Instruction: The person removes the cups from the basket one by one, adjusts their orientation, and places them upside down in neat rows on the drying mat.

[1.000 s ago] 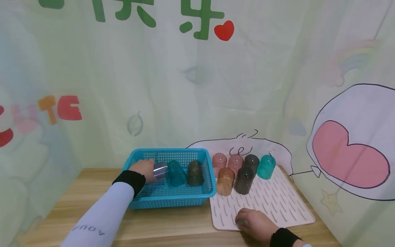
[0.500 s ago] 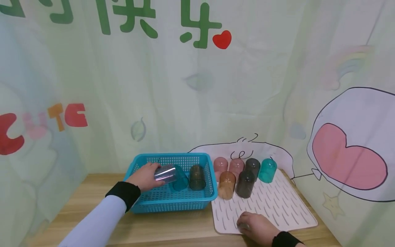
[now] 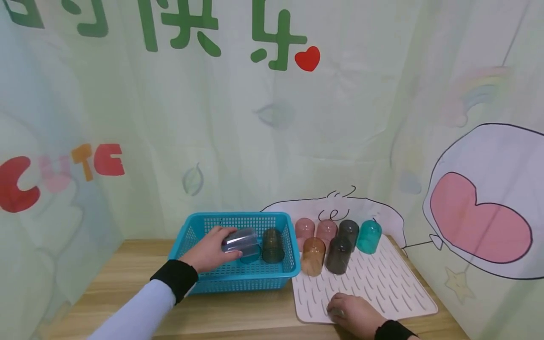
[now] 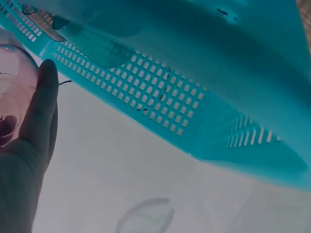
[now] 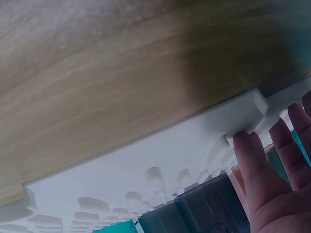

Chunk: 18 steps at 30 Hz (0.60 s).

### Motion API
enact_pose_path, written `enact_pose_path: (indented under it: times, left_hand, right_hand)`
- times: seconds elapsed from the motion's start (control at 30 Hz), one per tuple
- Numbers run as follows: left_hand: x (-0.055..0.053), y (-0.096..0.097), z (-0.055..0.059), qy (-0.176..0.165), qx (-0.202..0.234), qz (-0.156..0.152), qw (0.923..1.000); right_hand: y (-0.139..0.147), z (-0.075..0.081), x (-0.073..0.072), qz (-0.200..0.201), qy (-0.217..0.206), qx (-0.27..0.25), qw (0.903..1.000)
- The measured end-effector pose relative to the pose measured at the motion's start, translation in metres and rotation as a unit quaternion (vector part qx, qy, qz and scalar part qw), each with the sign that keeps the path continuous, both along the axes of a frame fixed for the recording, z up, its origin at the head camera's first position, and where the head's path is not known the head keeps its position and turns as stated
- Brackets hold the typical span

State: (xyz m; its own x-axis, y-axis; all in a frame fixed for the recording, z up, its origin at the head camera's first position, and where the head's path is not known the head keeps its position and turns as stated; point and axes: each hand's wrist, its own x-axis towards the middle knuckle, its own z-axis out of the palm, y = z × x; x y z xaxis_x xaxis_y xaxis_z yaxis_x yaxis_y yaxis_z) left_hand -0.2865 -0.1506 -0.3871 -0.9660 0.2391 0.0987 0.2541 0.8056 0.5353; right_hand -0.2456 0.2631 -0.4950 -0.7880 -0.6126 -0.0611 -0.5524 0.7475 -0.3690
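Observation:
In the head view my left hand (image 3: 212, 252) grips a clear cup (image 3: 241, 243) by its side, tipped over on its side above the blue basket (image 3: 238, 284). Beneath it shows part of a teal cup (image 3: 250, 259), mostly hidden. A smoky brown cup (image 3: 272, 246) stands in the basket's right end. The left wrist view has the held cup (image 4: 13, 97) at its edge, beside the thumb. My right hand (image 3: 356, 312) rests at the front edge of the white ridged mat (image 3: 374, 285), fingers loosely bent and holding nothing.
Upside-down cups stand at the mat's back left: two pink ones, the right one (image 3: 327, 229) beside a grey cup (image 3: 349, 230), with an amber cup (image 3: 313, 257), a dark grey cup (image 3: 338, 255) and a teal cup (image 3: 369, 237). A printed curtain (image 3: 238, 141) hangs behind the wooden table (image 3: 250, 314).
My left hand has carried the clear cup rightward from the basket's left part to above the teal cup. The head view has shifted slightly; my right hand stays on the mat edge.

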Motion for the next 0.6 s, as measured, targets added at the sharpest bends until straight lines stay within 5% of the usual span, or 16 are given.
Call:
enact_pose_path:
  times: [0.6]
  left_hand:
    - [0.016,0.041,-0.002,-0.029,0.071,-0.022,0.9968]
  right_hand:
    - [-0.002,0.007,0.002,0.001,-0.005,-0.001,1.0000]
